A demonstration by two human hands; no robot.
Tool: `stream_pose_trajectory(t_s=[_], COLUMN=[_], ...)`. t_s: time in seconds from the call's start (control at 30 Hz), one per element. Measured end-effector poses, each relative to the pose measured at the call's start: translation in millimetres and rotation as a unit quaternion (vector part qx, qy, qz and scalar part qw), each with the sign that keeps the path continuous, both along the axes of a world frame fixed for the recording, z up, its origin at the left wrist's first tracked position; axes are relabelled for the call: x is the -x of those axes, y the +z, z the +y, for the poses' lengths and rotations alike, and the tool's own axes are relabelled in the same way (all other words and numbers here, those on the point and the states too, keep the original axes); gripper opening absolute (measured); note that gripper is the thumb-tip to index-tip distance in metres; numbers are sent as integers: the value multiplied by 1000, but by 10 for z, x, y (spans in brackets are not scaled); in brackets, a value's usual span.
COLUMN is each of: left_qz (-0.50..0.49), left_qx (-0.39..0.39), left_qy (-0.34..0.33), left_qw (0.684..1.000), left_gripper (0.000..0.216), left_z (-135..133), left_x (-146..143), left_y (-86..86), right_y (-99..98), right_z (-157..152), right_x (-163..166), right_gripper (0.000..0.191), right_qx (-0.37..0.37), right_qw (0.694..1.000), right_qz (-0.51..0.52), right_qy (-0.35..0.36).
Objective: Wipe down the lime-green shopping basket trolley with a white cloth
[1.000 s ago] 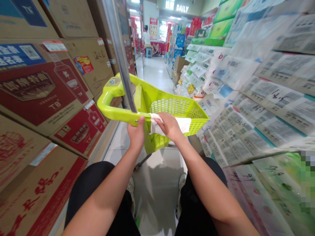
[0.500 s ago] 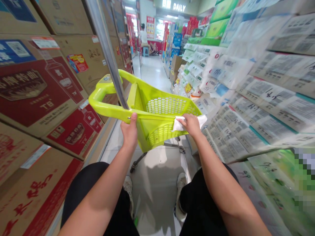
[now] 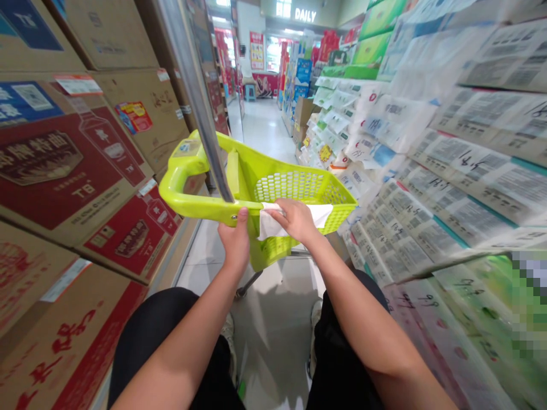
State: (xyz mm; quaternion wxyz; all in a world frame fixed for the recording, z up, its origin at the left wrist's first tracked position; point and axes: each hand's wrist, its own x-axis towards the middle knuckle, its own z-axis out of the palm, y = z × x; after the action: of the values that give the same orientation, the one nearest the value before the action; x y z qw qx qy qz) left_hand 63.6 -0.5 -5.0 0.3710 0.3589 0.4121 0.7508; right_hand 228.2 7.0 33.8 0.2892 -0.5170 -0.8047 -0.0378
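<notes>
A lime-green plastic shopping cart (image 3: 299,188) stands in the aisle right in front of me. My left hand (image 3: 235,242) grips its near rim beside the metal pole (image 3: 200,108). My right hand (image 3: 294,219) presses a white cloth (image 3: 273,225) against the same near rim, fingers closed over it. Part of the cloth sticks out to the right of the hand. My knees in black trousers show below.
Stacked cardboard cartons (image 3: 81,165) with red and blue print line the left side. Packs of tissue paper (image 3: 448,159) fill the shelves on the right. The white tiled aisle floor (image 3: 265,125) runs ahead to distant displays.
My right hand has slid the cloth back leftwards along the near rim, from the cart's right corner to its middle. The left hand kept its grip; the cart shifted slightly right.
</notes>
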Motion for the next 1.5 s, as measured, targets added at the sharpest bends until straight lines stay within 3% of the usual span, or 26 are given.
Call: stream_pose_trajectory(t_s=[0.2, 0.37, 0.47, 0.6, 0.83, 0.97, 1.1, 1.37, 1.5], left_qz=[15, -9, -19, -20, 12, 18, 4, -14, -1], left_qx=[-12, -28, -25, -32, -18, -4, -13, -15, -15], left_qy=[-4, -19, -29, -28, -14, -20, -42, -2, 15], left_qw=[1000, 999, 999, 999, 1000, 1000, 999, 1000, 1000], left_gripper=[53, 50, 50, 53, 55, 55, 59, 59, 57], left_z=[107, 173, 166, 92, -2, 29, 92, 214, 135], left_x=[195, 289, 272, 161, 3, 45, 138, 355, 310], left_y=[-6, 34, 49, 47, 7, 4, 30, 33, 21], right_y=[-78, -253, -322, -324, -54, 47, -53, -335, -356], right_z=[23, 54, 45, 42, -100, -167, -104, 50, 35], right_x=[-365, -1070, -1310, -1100, -20, 248, 24, -1112, -1019], right_gripper=[58, 54, 55, 60, 58, 56, 55, 59, 59], right_qx=[11, 45, 31, 12, -23, -24, -24, 9, -11], right_qw=[999, 983, 972, 983, 1000, 999, 1000, 982, 981], right_qz=[-39, -80, -94, -90, -3, 21, -16, -61, -58], right_qy=[-14, -161, -213, -160, 19, 40, 9, -177, -183])
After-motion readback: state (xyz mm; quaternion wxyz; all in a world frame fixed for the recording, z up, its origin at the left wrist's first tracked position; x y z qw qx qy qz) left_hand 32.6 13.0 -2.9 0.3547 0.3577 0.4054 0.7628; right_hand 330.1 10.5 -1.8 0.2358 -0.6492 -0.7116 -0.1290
